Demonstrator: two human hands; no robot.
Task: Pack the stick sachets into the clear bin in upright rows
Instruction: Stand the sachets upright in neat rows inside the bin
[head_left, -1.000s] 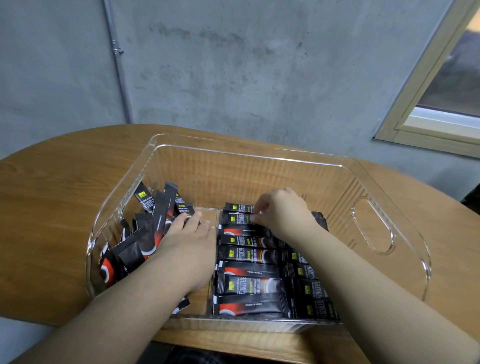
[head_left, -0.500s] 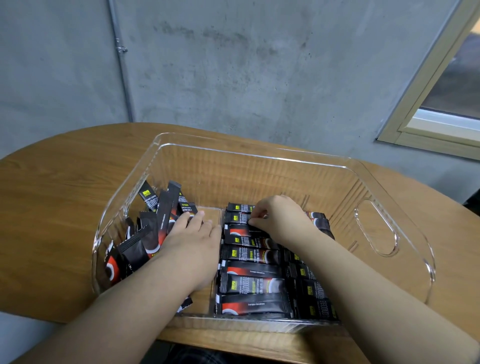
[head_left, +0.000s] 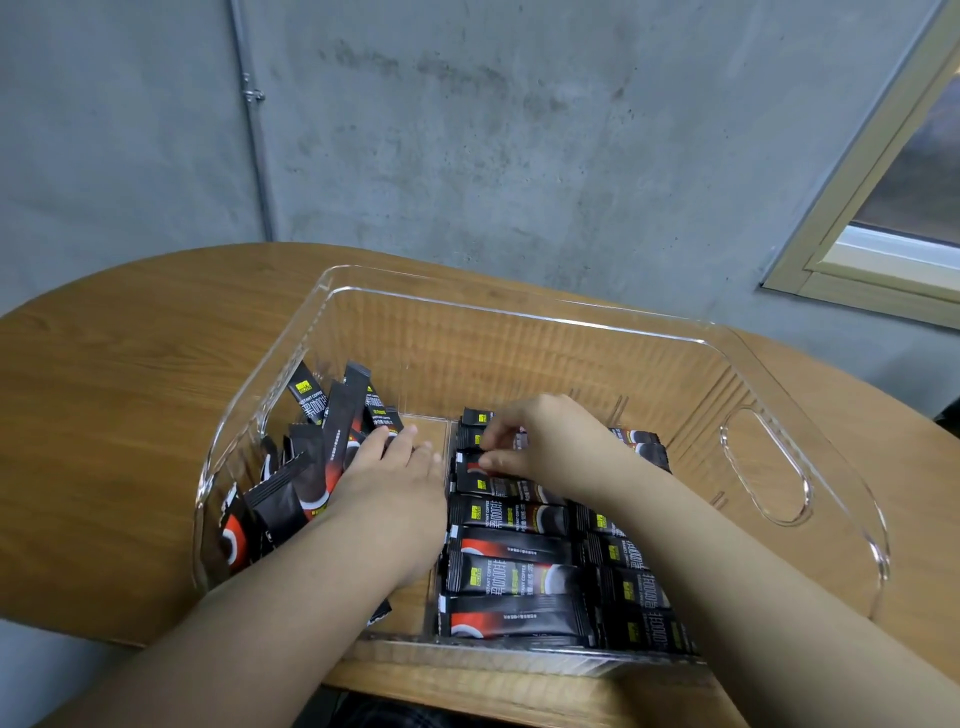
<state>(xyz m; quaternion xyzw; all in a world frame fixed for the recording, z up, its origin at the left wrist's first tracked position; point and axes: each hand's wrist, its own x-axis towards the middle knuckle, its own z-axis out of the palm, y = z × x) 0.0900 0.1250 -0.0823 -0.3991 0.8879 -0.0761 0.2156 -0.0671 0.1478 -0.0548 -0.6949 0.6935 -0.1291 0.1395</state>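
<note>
Roughly half done I'd guess: my right hand pinches a black stick sachet in the tidy rows inside the clear plastic bin, while my flat, open left hand rests on the loose black sachets still left by the bin's left wall.

One clear bin stands on one wooden bench. Two hands reach into it, the left hand and the right hand. The black stick sachets fall into two groups. The left column of the packed rows shows about eight sachets one behind another, with a second column to its right partly hidden by the forearm, so its count cannot be told. The loose heap at the left wall shows roughly ten, overlapping too much for an exact count.
</note>
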